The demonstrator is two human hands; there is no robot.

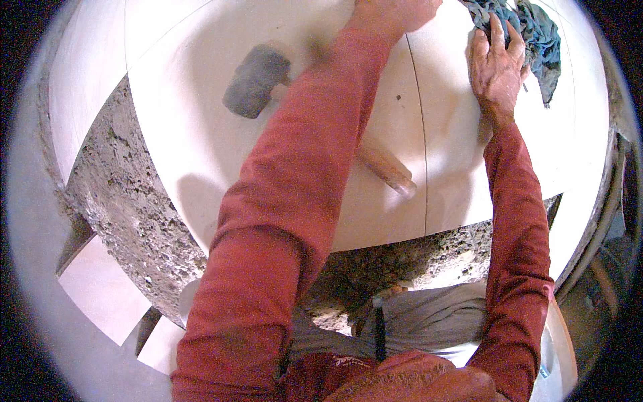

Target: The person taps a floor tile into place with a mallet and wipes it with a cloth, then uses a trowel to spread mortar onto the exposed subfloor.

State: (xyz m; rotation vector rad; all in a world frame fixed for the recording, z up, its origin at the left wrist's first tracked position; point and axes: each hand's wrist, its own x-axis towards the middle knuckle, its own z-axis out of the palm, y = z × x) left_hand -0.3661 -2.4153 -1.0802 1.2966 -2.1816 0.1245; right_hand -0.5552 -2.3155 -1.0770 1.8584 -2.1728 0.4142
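Observation:
My left hand (400, 15) reaches far forward over the pale tiles; the top edge of the view cuts off most of its fingers. My right hand (497, 74), dusty with white, presses on a bunched blue-grey cloth (539, 40) at the far right, its fingers bent over the cloth's near side. Beneath my left forearm lies a mallet with a black rubber head (257, 80) and a wooden handle (388, 171). My sleeve hides the middle of it. The large cream tile (375, 214) under the mallet meets another tile (462, 181) along a thin dark joint.
Rough grey mortar (127, 161) shows along the left and near edges of the tiles. Smaller cut tile pieces (107, 291) lie at the lower left on a grey floor (33, 268). My bent leg (429, 311) in grey trousers is close below. A rounded bucket-like rim (562, 342) stands at the lower right.

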